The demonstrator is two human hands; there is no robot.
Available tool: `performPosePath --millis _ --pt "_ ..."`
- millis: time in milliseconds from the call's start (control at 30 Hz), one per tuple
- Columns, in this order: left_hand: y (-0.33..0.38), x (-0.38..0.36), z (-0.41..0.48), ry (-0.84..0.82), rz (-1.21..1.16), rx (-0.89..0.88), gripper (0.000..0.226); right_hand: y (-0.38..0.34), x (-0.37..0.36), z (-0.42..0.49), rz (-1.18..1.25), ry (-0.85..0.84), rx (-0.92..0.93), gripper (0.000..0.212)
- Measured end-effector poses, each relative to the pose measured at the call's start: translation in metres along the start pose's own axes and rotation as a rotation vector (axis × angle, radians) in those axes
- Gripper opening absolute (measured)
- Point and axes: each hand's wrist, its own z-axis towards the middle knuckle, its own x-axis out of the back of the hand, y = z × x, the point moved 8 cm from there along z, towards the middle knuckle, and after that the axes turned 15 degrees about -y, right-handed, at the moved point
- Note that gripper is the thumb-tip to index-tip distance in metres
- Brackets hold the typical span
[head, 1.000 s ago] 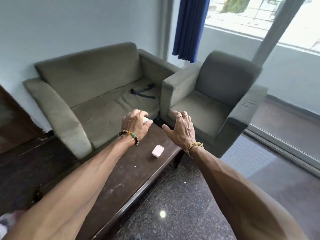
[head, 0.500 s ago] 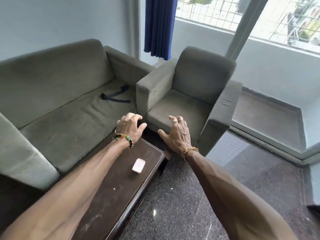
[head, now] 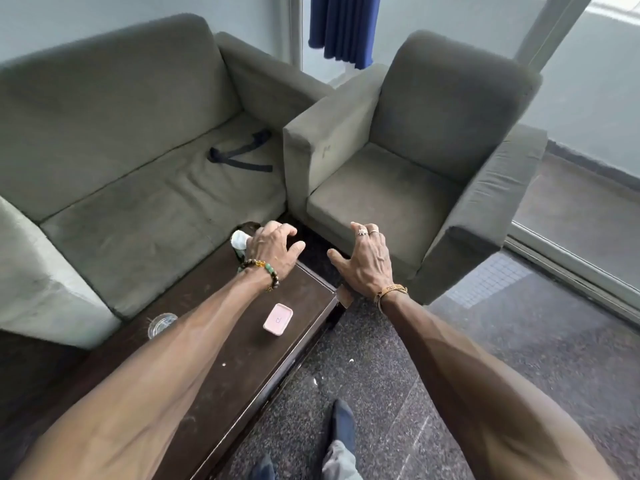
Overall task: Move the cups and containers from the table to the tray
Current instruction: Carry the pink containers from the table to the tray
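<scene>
The view has tipped lower than it was half a second ago: the window has all but left the top of the frame, and a foot [head: 343,424] on the speckled floor [head: 381,375] and a clear cup [head: 162,325] at the near left of the dark table [head: 242,358] have come into sight. Both arms reach forward much as before, and the pink container [head: 278,319] lies where it lay, flat on the tabletop between the forearms near the right edge. A white-topped cup [head: 240,241], hidden a moment earlier, now shows at the table's far end. The left hand [head: 273,249], with a beaded bracelet [head: 265,271] at the wrist, arches over that far end with fingers curled downward and thumb stretched to the right. The white-topped cup peeks out at the hand's left side, and whether the fingers actually grip it cannot be told. The right hand [head: 363,261], wearing rings [head: 367,232] and a gold bracelet [head: 391,291], is held palm down with fingers straight and spread, holding nothing, off the table's far corner and over the floor just in front of the armchair [head: 398,188]. The clear cup stands partly behind the left forearm, close to the sofa [head: 138,209]. A black strap [head: 239,157] lies on the sofa seat, and a blue curtain [head: 341,26] hangs behind.
</scene>
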Motion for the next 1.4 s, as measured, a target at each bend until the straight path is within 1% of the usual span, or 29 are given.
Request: performPosePath --millis 167,267,400,533,933,1200,1300,1400 --pt "-0.012 -0.048 0.032 -0.078 -0.020 0.089 0.035 0.039 -0.030 0.045 -0.006 -0.111 -0.004 0.077" --pt "-0.018 -0.067 0.047 -0.120 -0.024 0.139 0.035 0.056 -0.042 0.070 0.004 -0.150 -0.004 0.077" --pt "-0.034 -0.085 0.061 -0.136 -0.078 0.211 0.034 0.067 -0.064 0.092 0.017 -0.207 -0.001 0.077" --pt "-0.059 -0.107 0.067 -0.154 -0.114 0.270 0.034 0.073 -0.102 0.105 0.015 -0.275 0.016 0.077" --pt "-0.162 -0.232 0.074 -0.333 -0.186 0.420 0.033 0.099 -0.268 0.107 -0.011 -0.541 -0.014 0.075" --pt "-0.213 -0.274 0.064 -0.405 -0.222 0.504 0.039 0.096 -0.334 0.106 -0.036 -0.643 -0.024 0.075" --pt "-0.228 -0.288 0.061 -0.415 -0.264 0.534 0.042 0.092 -0.354 0.105 0.026 -0.663 -0.044 0.077" --pt "-0.238 -0.298 0.060 -0.421 -0.250 0.525 0.041 0.089 -0.373 0.103 0.100 -0.693 -0.083 0.079"
